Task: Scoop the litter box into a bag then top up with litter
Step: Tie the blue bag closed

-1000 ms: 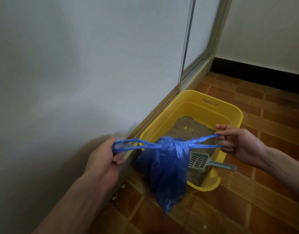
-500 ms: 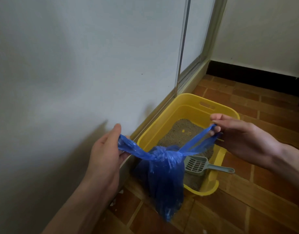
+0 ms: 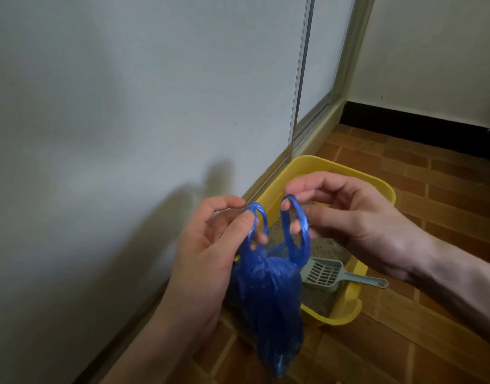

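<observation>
A blue plastic bag (image 3: 268, 306) hangs knotted at its neck, its two handle loops standing up. My left hand (image 3: 210, 245) pinches the left loop and my right hand (image 3: 346, 220) pinches the right loop, the two hands close together above the knot. Behind the bag sits the yellow litter box (image 3: 346, 311) on the floor, with grey litter (image 3: 326, 249) inside. A grey slotted scoop (image 3: 326, 273) lies in the box, its handle resting over the right rim.
A white wall and a sliding glass door frame (image 3: 299, 106) run along the left of the box. The floor is brown tile (image 3: 445, 206), with a black skirting at the far wall. Small white crumbs lie on the tile near the bottom edge.
The hands were pulling the bag's handles apart sideways; they have since come together and lifted, so the handles now stand up as two loops above the knot.
</observation>
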`<state>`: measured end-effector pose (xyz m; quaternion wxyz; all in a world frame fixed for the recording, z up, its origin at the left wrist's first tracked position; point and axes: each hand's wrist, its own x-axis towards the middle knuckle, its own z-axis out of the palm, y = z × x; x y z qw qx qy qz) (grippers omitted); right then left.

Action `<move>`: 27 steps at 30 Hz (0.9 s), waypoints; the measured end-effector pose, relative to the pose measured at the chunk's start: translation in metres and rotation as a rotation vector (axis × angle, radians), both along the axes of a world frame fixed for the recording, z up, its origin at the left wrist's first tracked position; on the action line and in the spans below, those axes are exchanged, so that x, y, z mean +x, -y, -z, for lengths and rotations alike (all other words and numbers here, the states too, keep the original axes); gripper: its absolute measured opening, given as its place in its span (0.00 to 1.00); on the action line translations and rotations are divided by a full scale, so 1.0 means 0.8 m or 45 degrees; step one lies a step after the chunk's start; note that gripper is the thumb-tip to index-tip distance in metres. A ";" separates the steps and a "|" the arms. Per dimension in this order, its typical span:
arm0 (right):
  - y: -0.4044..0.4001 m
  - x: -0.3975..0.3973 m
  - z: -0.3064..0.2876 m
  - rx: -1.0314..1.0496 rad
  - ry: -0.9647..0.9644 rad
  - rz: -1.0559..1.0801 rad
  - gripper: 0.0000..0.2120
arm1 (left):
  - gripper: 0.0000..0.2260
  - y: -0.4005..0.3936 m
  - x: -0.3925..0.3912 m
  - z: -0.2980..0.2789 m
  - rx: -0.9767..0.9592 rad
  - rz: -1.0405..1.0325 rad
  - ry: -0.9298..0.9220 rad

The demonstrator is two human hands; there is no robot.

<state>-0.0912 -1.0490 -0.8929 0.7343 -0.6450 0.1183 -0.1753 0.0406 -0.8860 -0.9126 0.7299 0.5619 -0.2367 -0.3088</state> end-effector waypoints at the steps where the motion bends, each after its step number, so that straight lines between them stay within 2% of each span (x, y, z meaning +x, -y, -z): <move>1: -0.004 0.005 0.001 -0.062 0.013 0.000 0.15 | 0.08 0.001 -0.003 -0.001 -0.024 0.015 -0.010; 6: -0.020 0.023 0.011 -0.382 0.114 0.072 0.13 | 0.06 0.002 -0.007 0.000 0.000 0.016 0.097; 10: -0.024 0.026 0.015 -0.719 0.130 0.174 0.13 | 0.10 -0.003 -0.009 -0.006 0.010 0.099 0.109; 13: -0.024 0.029 0.017 -0.963 0.092 0.196 0.14 | 0.17 -0.007 -0.011 -0.010 -0.009 0.160 0.134; 17: -0.027 0.036 0.017 -0.883 -0.059 0.060 0.14 | 0.16 -0.012 0.001 -0.011 -0.020 0.066 0.198; 20: -0.036 0.042 0.017 -0.770 -0.149 -0.073 0.08 | 0.16 -0.020 0.017 -0.014 -0.003 0.033 0.287; 23: -0.047 0.049 0.021 -0.797 -0.158 -0.045 0.04 | 0.17 -0.027 0.030 -0.021 -0.021 0.040 0.292; 25: -0.054 0.054 0.017 -0.770 -0.146 -0.029 0.07 | 0.17 -0.029 0.035 -0.026 -0.043 0.088 0.280; 27: -0.057 0.060 0.005 -0.743 -0.166 -0.059 0.15 | 0.18 -0.031 0.037 -0.032 -0.055 0.155 0.269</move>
